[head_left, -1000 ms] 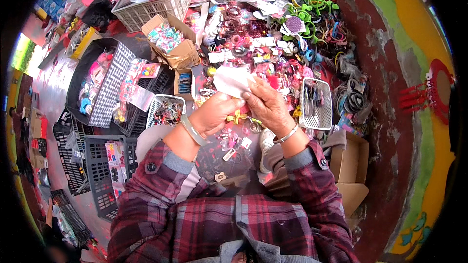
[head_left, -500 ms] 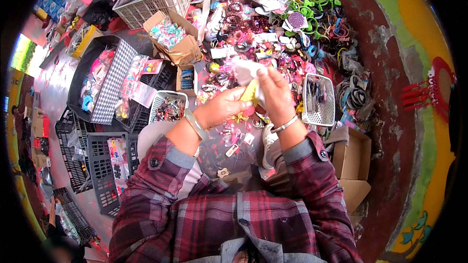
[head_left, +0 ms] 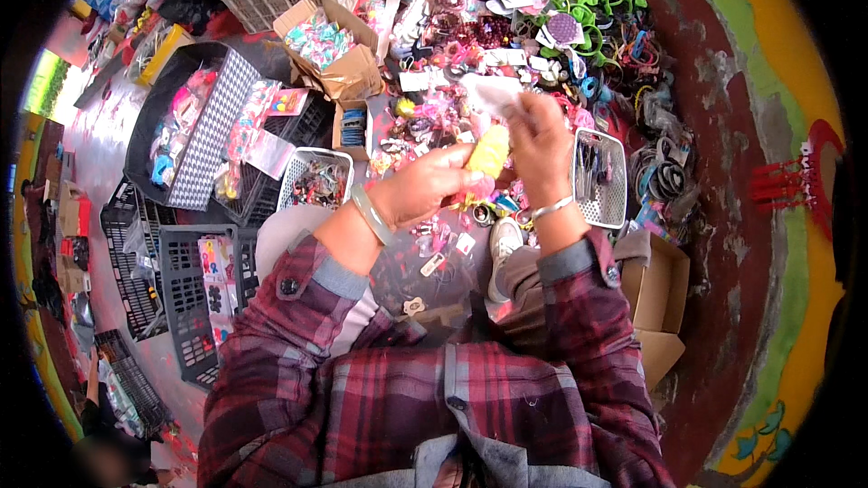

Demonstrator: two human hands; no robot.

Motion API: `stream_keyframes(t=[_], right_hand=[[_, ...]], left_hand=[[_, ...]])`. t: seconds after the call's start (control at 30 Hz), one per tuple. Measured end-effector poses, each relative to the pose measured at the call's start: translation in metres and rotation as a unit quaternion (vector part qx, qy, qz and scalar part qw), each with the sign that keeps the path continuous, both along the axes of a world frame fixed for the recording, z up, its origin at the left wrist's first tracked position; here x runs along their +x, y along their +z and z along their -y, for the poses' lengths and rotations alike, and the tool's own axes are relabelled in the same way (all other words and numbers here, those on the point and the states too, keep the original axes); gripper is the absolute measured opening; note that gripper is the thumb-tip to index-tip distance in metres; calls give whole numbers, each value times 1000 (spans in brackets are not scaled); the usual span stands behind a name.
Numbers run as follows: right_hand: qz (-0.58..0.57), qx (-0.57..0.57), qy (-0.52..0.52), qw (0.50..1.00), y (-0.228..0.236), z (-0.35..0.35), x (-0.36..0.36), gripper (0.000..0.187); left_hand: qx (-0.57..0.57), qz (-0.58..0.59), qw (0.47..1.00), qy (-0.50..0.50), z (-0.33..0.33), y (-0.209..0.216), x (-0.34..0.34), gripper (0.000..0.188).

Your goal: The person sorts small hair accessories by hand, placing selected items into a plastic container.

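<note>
My left hand (head_left: 420, 185) is closed, pinching a soft-looking yellow piece (head_left: 489, 152) between thumb and fingers; its exact kind does not show. To its right, my right hand (head_left: 542, 140) is raised with curled fingers gripping one end of a thin white cloth or tissue (head_left: 493, 92), blurred by motion. The cloth stretches leftward above the yellow piece, apart from it. Under both hands spreads a heap of small hair accessories (head_left: 461, 59), partly hidden by my hands.
White perforated baskets stand left (head_left: 346, 163) and right (head_left: 579, 208) of my hands. Green headbands (head_left: 592, 41) lie at the far right of the heap. Toward the left are an open cardboard box (head_left: 357, 77), a houndstooth-patterned box (head_left: 211, 131) and a black crate (head_left: 185, 307). An open carton (head_left: 665, 294) sits at my right.
My hands have moved apart. The white cloth has come away from the yellow piece, which now shows more fully in my left hand.
</note>
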State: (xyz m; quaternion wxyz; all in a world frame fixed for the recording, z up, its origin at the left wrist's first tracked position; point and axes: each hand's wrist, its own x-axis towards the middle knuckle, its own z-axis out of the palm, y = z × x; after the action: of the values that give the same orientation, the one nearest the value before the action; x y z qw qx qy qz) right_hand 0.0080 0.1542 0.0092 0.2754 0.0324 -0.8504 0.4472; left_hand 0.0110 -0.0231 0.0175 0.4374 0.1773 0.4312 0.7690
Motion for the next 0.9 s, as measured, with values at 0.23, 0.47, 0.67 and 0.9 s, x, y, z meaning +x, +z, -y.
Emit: stream_keyframes(t=[0.23,0.47,0.67,0.9], right_hand=[[-70,-29,62,995,32,4,18,25],[-102,152,206,961,25,30,20,22],[-60,118,73,988,33,-1,11,22],[-89,150,268,947,27,31,27,16]], left_hand=[[131,163,966,153,6,-3,-15,39],[132,198,953,186,3,-9,-12,29],[131,232,954,141,6,-3,-17,31],[110,226,954,163,-2,-3,-12,19]])
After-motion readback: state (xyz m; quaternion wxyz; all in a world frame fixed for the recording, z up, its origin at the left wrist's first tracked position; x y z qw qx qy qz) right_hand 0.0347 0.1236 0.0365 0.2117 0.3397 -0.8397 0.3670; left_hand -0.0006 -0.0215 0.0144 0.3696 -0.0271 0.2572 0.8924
